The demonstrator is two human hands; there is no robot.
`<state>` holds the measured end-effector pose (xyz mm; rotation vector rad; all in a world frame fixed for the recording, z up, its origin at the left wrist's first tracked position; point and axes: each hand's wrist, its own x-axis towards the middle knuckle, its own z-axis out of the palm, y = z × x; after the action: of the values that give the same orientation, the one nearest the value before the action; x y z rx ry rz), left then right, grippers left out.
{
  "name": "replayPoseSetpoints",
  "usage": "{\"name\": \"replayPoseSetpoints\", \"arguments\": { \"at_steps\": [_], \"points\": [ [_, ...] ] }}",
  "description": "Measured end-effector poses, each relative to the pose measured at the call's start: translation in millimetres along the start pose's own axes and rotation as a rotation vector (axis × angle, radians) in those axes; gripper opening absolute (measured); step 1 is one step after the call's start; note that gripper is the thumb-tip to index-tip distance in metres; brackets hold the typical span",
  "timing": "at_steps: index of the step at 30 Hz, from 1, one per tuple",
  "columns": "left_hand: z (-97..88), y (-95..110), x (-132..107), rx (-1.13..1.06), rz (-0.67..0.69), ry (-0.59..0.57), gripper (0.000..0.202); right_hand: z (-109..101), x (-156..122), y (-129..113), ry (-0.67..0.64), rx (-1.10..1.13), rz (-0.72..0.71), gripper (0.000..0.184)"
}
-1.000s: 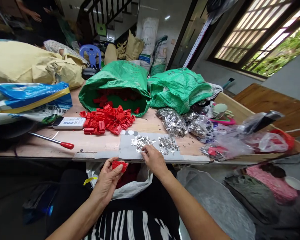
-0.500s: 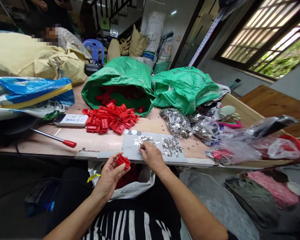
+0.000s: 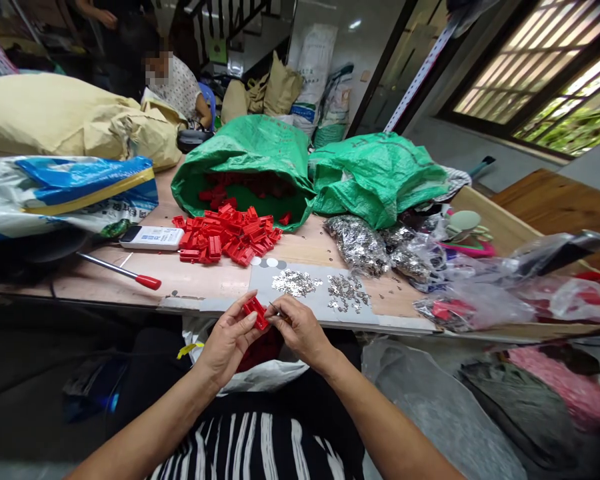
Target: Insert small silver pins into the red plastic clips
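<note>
My left hand (image 3: pixel 229 341) grips a small red plastic piece (image 3: pixel 257 313) in front of the table edge. Right beside it, my right hand (image 3: pixel 301 330) pinches a thin metal clip (image 3: pixel 276 309) with its tip close to the red piece. Beyond the hands a grey sheet (image 3: pixel 313 301) on the table carries two small heaps of silver metal clips (image 3: pixel 295 283). A pile of red plastic pieces (image 3: pixel 225 235) spills from an open green sack (image 3: pixel 245 167) farther back. A white plastic bag (image 3: pixel 260 373) with red pieces in it hangs under my hands.
A second green sack (image 3: pixel 380 175) and clear bags of metal parts (image 3: pixel 357 243) lie at the right. A white remote (image 3: pixel 151 237), a red-handled tool (image 3: pixel 125 272) and large sacks (image 3: pixel 65 193) fill the left. A person sits beyond the table at the back.
My right hand left the heap of clips on the grey sheet and came back to the left hand with one clip pinched. The left hand lifted the red piece slightly.
</note>
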<state>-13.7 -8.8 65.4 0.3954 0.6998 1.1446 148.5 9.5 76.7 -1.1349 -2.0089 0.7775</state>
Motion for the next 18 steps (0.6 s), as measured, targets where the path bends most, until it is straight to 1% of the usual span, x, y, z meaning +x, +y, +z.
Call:
{"name": "replayPoseSetpoints", "arguments": {
  "at_steps": [2, 7, 10, 13, 18],
  "points": [
    [0.9, 1.0, 0.0, 0.01, 0.007, -0.013, 0.049, 0.2, -1.8, 2.5, -0.008, 0.032, -0.02, 0.009],
    [2.3, 3.2, -0.6, 0.084, 0.043, -0.044, 0.042, -4.9, -5.5, 5.3, -0.085, 0.117, -0.035, 0.007],
    [3.1, 3.1, -1.8, 0.116, 0.046, -0.064, 0.041, -7.6, -7.4, 6.2, -0.11, 0.189, 0.047, 0.006],
    [3.5, 1.9, -2.4, 0.127, 0.043, -0.063, 0.041, -9.8, -10.0, 7.2, -0.091, 0.26, 0.155, 0.009],
    [6.5, -1.9, -1.9, 0.129, 0.031, -0.072, 0.043, -10.1, -14.7, 10.3, -0.086, 0.283, 0.217, 0.011]
  ]
}}
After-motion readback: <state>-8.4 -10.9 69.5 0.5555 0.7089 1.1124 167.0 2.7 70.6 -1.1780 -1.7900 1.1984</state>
